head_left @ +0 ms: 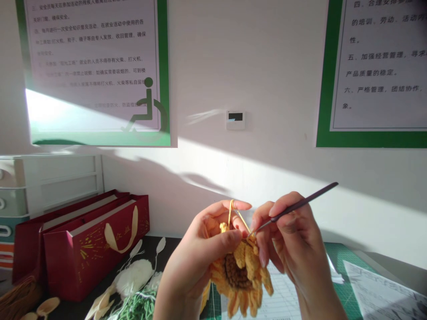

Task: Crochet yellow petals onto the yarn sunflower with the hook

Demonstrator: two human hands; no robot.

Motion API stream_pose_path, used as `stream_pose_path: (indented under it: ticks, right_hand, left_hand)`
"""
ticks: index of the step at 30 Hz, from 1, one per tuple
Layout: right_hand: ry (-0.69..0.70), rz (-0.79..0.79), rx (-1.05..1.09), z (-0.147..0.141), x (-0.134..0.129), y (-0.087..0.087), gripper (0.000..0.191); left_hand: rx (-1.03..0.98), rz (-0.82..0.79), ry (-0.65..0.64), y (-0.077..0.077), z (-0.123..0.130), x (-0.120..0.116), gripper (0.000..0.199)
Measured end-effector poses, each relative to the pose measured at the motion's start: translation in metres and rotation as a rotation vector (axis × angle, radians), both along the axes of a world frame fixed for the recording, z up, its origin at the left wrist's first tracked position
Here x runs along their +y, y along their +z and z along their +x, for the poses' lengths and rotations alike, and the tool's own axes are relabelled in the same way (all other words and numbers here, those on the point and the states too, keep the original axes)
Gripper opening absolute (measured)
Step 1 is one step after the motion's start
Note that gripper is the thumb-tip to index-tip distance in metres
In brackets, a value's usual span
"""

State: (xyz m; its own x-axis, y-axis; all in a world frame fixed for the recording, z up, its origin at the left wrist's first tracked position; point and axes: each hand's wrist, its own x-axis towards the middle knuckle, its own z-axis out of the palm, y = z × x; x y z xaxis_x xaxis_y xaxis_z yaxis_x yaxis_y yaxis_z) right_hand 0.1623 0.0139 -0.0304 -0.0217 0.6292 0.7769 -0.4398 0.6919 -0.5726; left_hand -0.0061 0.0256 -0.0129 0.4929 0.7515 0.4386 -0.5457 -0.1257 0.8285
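A crocheted sunflower [237, 271] with yellow petals and a brown centre hangs between my hands. My left hand [213, 240] pinches its upper edge between thumb and fingers, and a strand of yellow yarn [231, 213] loops over the raised index finger. In my right hand [290, 231] is a crochet hook [303, 201] with a dark handle, held like a pen and slanting up to the right. The metal end of the hook meets the yellow stitches at the flower's top, near my left thumb; its very tip is hidden in the yarn.
Red gift bags [96, 244] stand at the left beside a drawer unit [63, 173]. White yarn [135, 278] and green yarn [136, 306] lie on the dark table. Printed sheets [383, 289] rest on a green cutting mat [343, 258]. A wall rises behind.
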Motion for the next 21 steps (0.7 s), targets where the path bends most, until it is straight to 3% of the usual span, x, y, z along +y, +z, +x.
stream_pose_path:
  ticks: [13,21]
  right_hand:
    - [-0.044,-0.004,-0.01,-0.0016,-0.003,0.0016,0.019]
    - [0.004,-0.049,0.019,-0.0029,-0.0057,0.003,0.021]
  left_hand:
    - [0.006,-0.021,0.015,-0.0013,0.0013,-0.0001,0.039]
    - [0.013,-0.006,0.033,-0.0018,0.0012,-0.0022,0.046]
